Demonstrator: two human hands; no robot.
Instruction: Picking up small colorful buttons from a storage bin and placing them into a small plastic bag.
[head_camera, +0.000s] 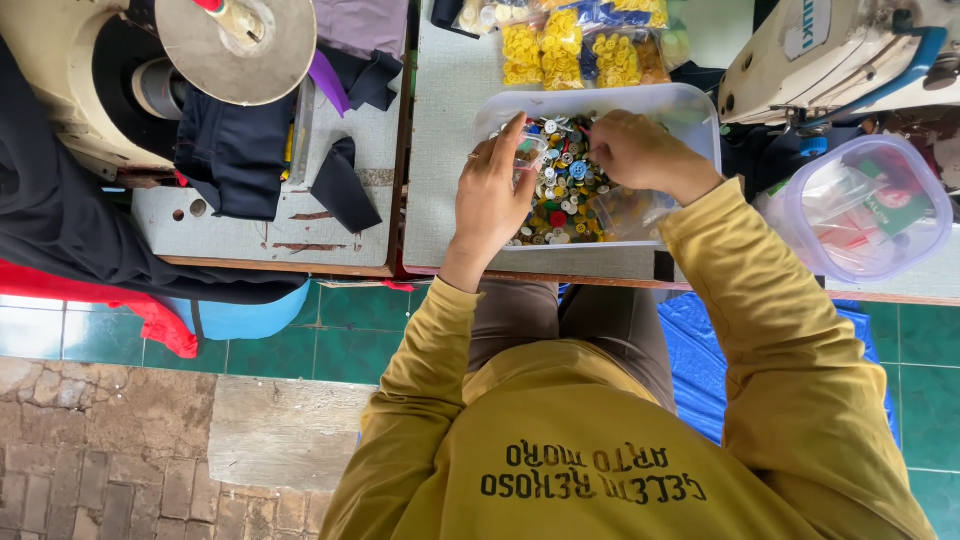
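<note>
Holding small clear bag: left hand (492, 195) | right hand (640, 150) pinching inside button tray (700, 110) | tray overhangs table edge

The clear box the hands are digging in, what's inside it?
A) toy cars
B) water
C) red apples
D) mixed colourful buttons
D: the clear box holds a heap of mixed colourful buttons, with the left hand and right hand reaching in.

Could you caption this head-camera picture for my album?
Left hand and right hand reach into a clear plastic tub of mixed coloured buttons.
</note>
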